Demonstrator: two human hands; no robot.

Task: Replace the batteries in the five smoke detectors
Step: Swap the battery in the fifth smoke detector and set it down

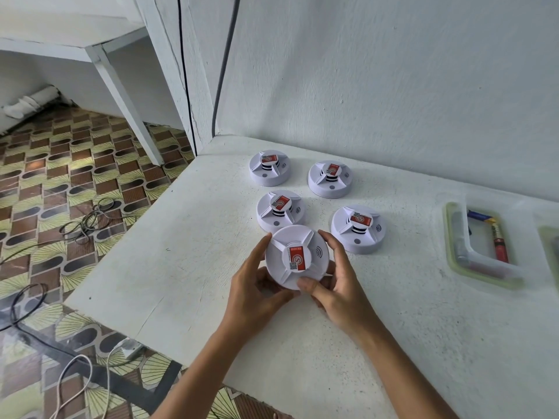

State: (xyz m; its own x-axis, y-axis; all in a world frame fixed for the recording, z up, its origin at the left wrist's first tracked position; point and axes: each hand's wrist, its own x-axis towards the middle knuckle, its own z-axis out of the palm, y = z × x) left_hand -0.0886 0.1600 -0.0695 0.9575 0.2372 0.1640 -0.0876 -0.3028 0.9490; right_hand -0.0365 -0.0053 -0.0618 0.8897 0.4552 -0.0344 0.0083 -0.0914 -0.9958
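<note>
Left hand: my left hand (257, 285) curls round the near-left rim of the round white plastic smoke detector (298, 257), fingers underneath and the forefinger up along the edge; I judge this braces the base so the other hand can twist.
Held detector: it is lifted just above the white painted tabletop (169, 267), face tilted toward me, closed, with a red-and-white sticker on its raised centre disc and three ribs running out to the rim.
Right hand: my right hand (335, 285) grips the opposite rim, thumb pressed on the near face, fingers wrapped behind.
Other detectors: four matching white detectors (329, 179) rest face up beyond the held one, grouped near the wall, all closed.
Battery tray: a clear green-rimmed plastic container (450, 252) well to the right holds batteries (500, 243), within reach for the swap.
Progress: I judge no unit opened yet.
</note>
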